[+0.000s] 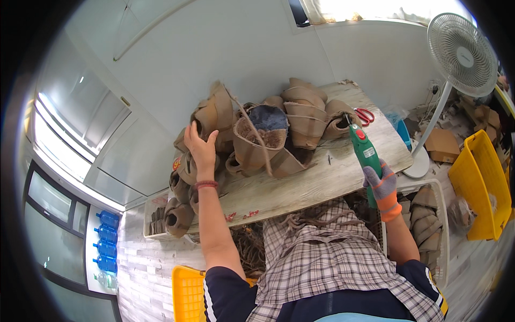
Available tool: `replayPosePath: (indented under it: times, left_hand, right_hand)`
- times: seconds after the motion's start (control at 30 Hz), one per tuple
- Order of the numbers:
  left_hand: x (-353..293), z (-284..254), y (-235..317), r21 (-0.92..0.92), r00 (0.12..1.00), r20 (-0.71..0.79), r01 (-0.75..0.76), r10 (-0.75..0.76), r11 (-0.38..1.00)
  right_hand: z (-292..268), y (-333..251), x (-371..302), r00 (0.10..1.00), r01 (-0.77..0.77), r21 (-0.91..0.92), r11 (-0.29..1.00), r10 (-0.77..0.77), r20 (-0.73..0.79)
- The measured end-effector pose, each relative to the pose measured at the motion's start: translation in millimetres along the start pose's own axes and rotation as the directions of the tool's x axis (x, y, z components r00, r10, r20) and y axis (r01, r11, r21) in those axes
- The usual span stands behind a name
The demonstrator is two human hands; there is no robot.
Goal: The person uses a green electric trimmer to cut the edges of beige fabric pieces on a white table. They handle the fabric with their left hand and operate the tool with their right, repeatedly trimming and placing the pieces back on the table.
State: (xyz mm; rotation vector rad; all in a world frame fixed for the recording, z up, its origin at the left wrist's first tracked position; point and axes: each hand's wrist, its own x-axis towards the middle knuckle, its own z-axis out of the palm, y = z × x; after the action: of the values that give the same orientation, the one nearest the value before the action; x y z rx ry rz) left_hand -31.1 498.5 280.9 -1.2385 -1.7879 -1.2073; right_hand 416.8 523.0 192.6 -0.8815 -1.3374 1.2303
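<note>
My bare left hand [203, 151], with a red band at the wrist, reaches to the left part of a pile of brown, thick cloth-like pieces. Its thumb and fingers are spread against or just in front of a curled brown piece [213, 114]; whether they touch cannot be told. My right hand [383, 188], in a grey and orange glove, is wrapped round a green handheld power tool [366, 153] with a red button. The tool's dark tip points up, close to a rolled brown piece [337, 119]. Mid-pile, an open hollow piece [261, 131] shows a fuzzy inside and a blue-grey patch.
Red-handled scissors [365, 116] lie on the worn wooden table [300, 189]. A white standing fan [462, 56] and a yellow crate [481, 182] stand at right. Below the table are a white bin [443, 236] of brown pieces and another yellow basket [186, 292]. Blue water bottles [107, 234] line the left.
</note>
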Motion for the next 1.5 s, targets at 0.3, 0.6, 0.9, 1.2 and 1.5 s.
replayPosePath:
  times: [0.3,0.6,0.9,1.2,1.5]
  left_hand:
    - [-81.1,29.1,-3.8,-0.193,0.997,-0.001,0.075,-0.077,0.978]
    - [44.2,85.6,10.7,-0.181,0.367,0.611,-0.798,0.702,0.574]
    - [79.2,-18.7,46.7,-0.519,0.612,0.736,0.237,0.289,0.821]
    - [-72.1,-70.2,-18.2,0.089,0.111,0.968,0.683,-0.224,0.725]
    - [-108.3,51.7,6.5,-0.406,0.171,0.871,0.777,-0.46,-0.481]
  right_hand:
    - [-11.2,16.6,-1.6,0.999,-0.049,-0.014,0.999,0.049,0.012]
    - [-8.8,21.4,-2.4,0.996,-0.091,-0.056,0.994,0.09,-0.007]
    - [-24.2,30.7,-7.1,0.993,-0.08,-0.032,0.996,0.077,-0.088]
    - [-16.5,46.0,-5.1,0.99,-0.141,-0.083,0.987,0.141,-0.005]
    - [-5.5,49.1,-7.6,0.996,-0.074,-0.218,0.973,0.084,0.035]
